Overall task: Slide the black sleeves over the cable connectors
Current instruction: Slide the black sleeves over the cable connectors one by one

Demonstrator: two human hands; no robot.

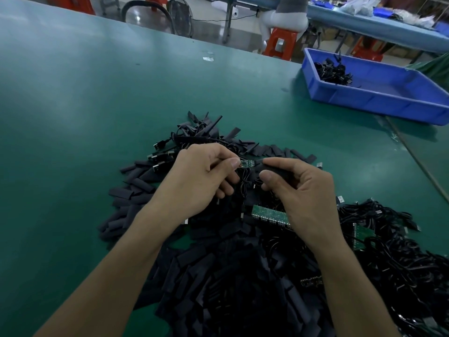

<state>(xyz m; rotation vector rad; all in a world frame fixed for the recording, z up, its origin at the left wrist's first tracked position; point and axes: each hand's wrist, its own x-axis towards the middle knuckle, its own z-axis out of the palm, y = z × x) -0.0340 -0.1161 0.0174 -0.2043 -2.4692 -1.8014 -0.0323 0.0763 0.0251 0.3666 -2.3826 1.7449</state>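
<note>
Black sleeve point(263, 168) between right fingers point(281, 162), beside connector point(246, 164) in left fingers point(229, 164).

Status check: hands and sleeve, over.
Left hand pinches connector board. Right hand grips black sleeve, at board's tip, not yet on. Nothing between them.

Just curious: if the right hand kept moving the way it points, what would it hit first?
Probably the small green circuit board pinched by the left hand, just ahead of the right hand.
</note>
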